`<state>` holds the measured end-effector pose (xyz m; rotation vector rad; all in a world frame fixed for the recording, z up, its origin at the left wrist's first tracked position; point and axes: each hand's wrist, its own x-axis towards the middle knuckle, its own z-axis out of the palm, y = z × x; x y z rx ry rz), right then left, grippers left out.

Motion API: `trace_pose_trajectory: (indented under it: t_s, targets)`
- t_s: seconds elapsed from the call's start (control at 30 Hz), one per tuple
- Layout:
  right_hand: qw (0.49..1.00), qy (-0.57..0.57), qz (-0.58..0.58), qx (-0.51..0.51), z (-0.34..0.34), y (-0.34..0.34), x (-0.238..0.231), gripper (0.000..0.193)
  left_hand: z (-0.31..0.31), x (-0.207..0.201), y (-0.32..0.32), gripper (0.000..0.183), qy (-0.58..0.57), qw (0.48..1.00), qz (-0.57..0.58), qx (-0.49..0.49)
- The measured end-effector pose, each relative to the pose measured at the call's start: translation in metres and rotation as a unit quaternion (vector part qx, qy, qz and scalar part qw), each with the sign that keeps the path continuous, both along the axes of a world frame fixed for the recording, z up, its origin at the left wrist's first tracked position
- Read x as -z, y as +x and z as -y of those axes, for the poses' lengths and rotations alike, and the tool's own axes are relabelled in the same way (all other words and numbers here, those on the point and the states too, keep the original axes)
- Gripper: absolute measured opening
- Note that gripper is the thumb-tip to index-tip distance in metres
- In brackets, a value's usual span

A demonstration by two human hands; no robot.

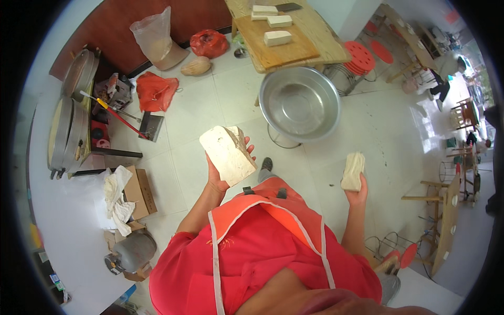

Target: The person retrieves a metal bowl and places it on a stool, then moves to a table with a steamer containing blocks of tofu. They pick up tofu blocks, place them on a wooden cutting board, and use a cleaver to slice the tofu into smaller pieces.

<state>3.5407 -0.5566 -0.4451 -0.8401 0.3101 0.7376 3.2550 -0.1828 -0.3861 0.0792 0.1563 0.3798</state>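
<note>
My left hand (216, 176) is wrapped round a large cream-coloured block (227, 155), with its fingertips showing past the far right edge. The block is thick, with rough, uneven sides; whether it is dough or firm tofu I cannot tell. Farther right, my right hand (358, 194) grips the lower end of a smaller, narrow cream block (353, 171), ridged along its length. Both blocks are up in the air over the tiled floor, well apart. Beyond them, a wide metal basin (300, 105) sits on a wire stand, just in front of the wooden table (326, 42).
On the table, a cutting board (294, 55) bears several white blocks (277, 38), with a dark knife blade (289, 7) behind. Red stools (359, 56) stand to its right. Leftward are a dustpan (151, 126), red bags (209, 43), a cardboard box (139, 194) and a grey gas cylinder (135, 251).
</note>
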Motion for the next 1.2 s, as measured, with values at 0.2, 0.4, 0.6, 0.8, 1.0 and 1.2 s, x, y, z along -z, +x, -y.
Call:
trace_pose_trajectory:
  t_s: [0.2, 0.4, 0.6, 0.8, 1.0, 1.2]
  targets:
    - [0.992, 0.085, -0.044, -0.081, -0.2, 0.081, 0.005, 0.051, -0.107, 0.002, 0.002, 0.082, 0.017, 0.985, -0.132, -0.109]
    - [0.986, 0.102, -0.049, -0.119, -0.377, 0.137, -0.014, 0.051, -0.22, 0.03, -0.003, 0.074, 0.134, 0.973, -0.115, -0.151]
    - [0.984, 0.153, 0.029, -0.08, -0.478, 0.146, -0.032, 0.053, -0.358, 0.041, 0.032, 0.075, 0.083, 0.995, -0.044, -0.046]
    - [0.995, 0.093, 0.021, 0.017, -0.492, 0.135, -0.034, 0.052, -0.477, 0.015, 0.116, 0.077, 0.149, 0.986, -0.013, 0.066]
    - [0.998, -0.005, -0.004, 0.063, -0.506, 0.189, -0.019, 0.047, -0.53, 0.018, 0.216, 0.082, 0.109, 0.984, -0.1, 0.1]
    - [0.998, 0.022, 0.036, 0.043, -0.561, 0.274, -0.017, 0.05, -0.541, -0.023, 0.308, 0.083, 0.036, 0.975, -0.129, 0.177]
